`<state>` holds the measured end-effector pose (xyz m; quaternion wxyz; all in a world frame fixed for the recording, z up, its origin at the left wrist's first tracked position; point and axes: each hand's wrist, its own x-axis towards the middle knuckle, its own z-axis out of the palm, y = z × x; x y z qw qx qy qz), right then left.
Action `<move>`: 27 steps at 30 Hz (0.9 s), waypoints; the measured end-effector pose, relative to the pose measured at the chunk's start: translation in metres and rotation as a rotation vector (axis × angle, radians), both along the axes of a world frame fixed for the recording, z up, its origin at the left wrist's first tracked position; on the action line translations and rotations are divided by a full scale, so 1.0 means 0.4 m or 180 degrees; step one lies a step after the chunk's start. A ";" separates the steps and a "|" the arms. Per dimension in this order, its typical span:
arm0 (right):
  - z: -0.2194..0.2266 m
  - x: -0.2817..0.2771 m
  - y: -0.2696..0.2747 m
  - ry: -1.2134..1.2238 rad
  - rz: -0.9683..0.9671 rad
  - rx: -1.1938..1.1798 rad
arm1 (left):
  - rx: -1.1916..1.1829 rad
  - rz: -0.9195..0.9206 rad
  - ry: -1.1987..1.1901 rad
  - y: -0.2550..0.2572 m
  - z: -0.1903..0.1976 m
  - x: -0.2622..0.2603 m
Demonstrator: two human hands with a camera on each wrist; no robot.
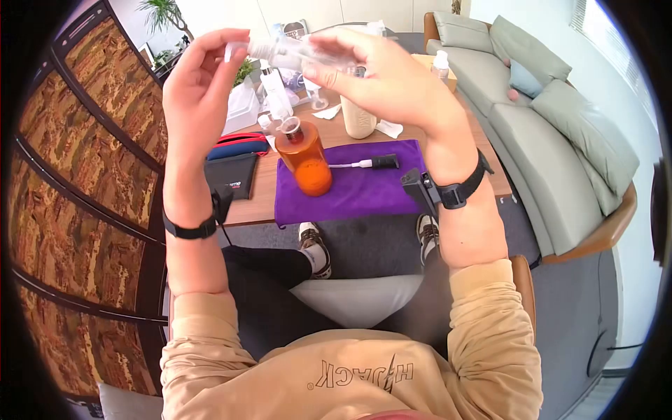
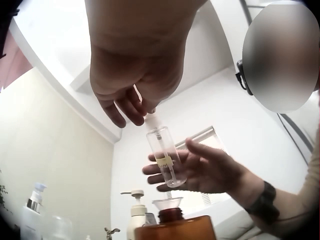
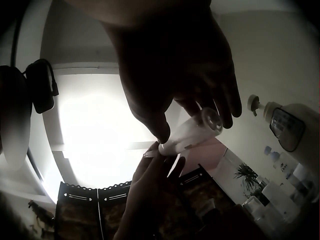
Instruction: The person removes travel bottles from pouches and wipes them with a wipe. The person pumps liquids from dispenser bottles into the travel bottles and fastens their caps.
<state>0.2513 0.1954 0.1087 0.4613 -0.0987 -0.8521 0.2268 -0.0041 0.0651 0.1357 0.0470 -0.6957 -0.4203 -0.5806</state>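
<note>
1. The clear bottle [image 2: 161,145] is up in the air over the table, between the two hands; it is slim and see-through, with a white cap [image 2: 153,121], a thin inner tube and a yellowish label [image 2: 165,162].
2. The left hand [image 1: 199,87] pinches the cap between thumb and fingertips.
3. The right hand [image 1: 388,80] is spread around the body, fingers long and parted; I cannot tell how firmly they touch.
4. Below, with open air between, stands the amber bottle [image 1: 306,150], upright, a funnel [image 1: 290,126] in its neck.
5. It stands on the left part of the purple cloth [image 1: 357,203], whose front hem meets the table's near edge.
6. A black pump [image 1: 385,162] lies right of it, its tube pointing to the amber bottle; plain cloth runs from there to the hem.
7. Wood of the table [image 1: 264,183] shows between cloth and black pouch [image 1: 231,175].
8. Behind stands a cream bottle [image 1: 359,122]; the sofa [image 1: 539,154] is off right.
</note>
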 end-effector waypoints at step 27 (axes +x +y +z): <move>0.009 -0.030 -0.200 -0.0093 0.0383 -0.0832 | 0.0191 -0.1538 -0.2261 -0.085 -0.073 0.081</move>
